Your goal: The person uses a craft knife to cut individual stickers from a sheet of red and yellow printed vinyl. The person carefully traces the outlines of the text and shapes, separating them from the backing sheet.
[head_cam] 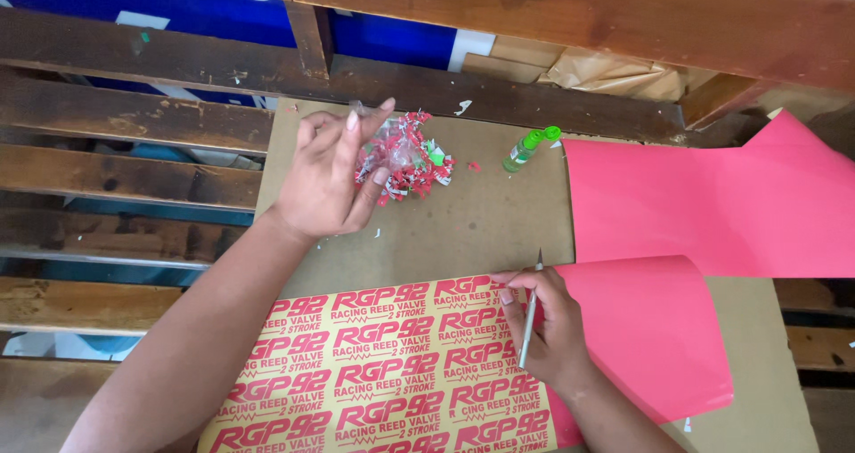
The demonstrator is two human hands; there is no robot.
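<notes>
Left hand over the scrap pile, right hand with the knife on the sticker sheet

The left hand (328, 175) was up over the scrap pile (405, 157) of red and white trimmings, its fingers half curled and pinching a bit of clear film; the pile lay just to its right on the cardboard mat (472, 217). The right hand (545, 326) was closed around a thin craft knife (530, 315), whose long axis pointed away from the person, tip at the far edge of the yellow sticker sheet (383, 373). A peeled pink backing (655, 328) curled beside it.
</notes>
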